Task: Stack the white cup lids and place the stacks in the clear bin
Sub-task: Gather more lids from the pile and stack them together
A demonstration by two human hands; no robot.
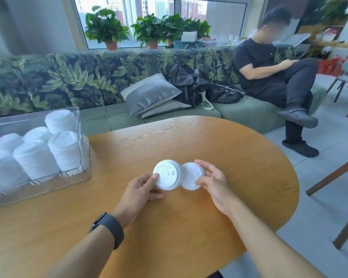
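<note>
Two white cup lids meet over the middle of the wooden table. My left hand pinches the left lid at its near edge, top face toward me. My right hand grips the right lid by its rim with thumb and fingers; this lid sits partly behind the left one, their edges overlapping. The clear bin stands on the table at the left and holds several stacks of white lids lying on their sides.
A green sofa with grey cushions and a black bag runs behind the table. A person in black sits on it at the right, looking at a phone. A wooden chair leg stands right of the table. Potted plants line the window sill.
</note>
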